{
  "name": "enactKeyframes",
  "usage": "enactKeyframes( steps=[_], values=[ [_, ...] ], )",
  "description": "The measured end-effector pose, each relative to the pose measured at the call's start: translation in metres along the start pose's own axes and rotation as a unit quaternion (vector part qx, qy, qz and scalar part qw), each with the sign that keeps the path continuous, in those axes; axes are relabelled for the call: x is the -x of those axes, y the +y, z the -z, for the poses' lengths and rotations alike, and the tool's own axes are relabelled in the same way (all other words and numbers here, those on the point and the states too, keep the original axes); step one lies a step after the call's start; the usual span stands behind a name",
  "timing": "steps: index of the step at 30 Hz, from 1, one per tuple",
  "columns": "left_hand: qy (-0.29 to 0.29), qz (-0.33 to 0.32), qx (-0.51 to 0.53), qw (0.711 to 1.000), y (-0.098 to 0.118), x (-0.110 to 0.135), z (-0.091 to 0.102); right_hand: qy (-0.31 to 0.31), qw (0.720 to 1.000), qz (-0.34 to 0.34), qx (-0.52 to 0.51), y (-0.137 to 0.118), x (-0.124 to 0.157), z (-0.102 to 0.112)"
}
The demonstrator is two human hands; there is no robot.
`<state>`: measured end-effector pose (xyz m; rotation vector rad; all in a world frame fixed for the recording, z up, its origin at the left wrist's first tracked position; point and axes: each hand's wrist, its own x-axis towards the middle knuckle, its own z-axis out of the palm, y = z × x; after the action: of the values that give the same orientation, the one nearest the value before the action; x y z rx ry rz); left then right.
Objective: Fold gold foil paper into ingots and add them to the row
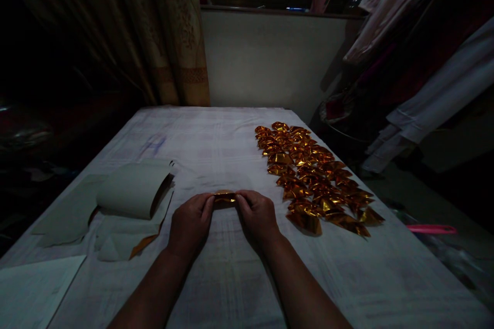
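Between my two hands is a small folded piece of gold foil paper (pixel 225 197), held just over the middle of the cloth-covered table (pixel 231 272). My left hand (pixel 191 218) pinches its left end between thumb and fingers. At the opposite end, my right hand (pixel 258 212) grips it the same way. Both palms hide much of the fingers. Several rows of folded gold foil pieces (pixel 304 175) lie to the right. On the left rest curled pale sheets (pixel 129 190), with a gold underside showing at one corner.
A white paper sheet (pixel 34 288) lies at the table's near left corner. Behind the table stand a curtain (pixel 173 36) and a pale wall (pixel 266 56). Clothes (pixel 443 82) hang at the right, above a pink handle (pixel 432 229) beside the table edge.
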<state>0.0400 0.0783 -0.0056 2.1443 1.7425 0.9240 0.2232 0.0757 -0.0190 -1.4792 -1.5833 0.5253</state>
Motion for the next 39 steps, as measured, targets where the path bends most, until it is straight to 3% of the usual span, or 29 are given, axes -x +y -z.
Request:
enactKeyframes(
  steps=[21,33,39],
  values=[
    [-0.047,0.026,-0.115,0.992,0.009,0.0,0.0,-0.021,0.999,0.04,-0.007,-0.004,0.004,0.001],
    [-0.074,-0.033,-0.11,0.991,0.01,0.004,0.001,0.011,0.999,0.028,-0.015,-0.005,0.003,0.001],
    [-0.069,-0.023,-0.113,0.991,0.008,0.003,-0.001,-0.01,0.999,0.037,-0.033,-0.007,0.004,0.003]
  ],
)
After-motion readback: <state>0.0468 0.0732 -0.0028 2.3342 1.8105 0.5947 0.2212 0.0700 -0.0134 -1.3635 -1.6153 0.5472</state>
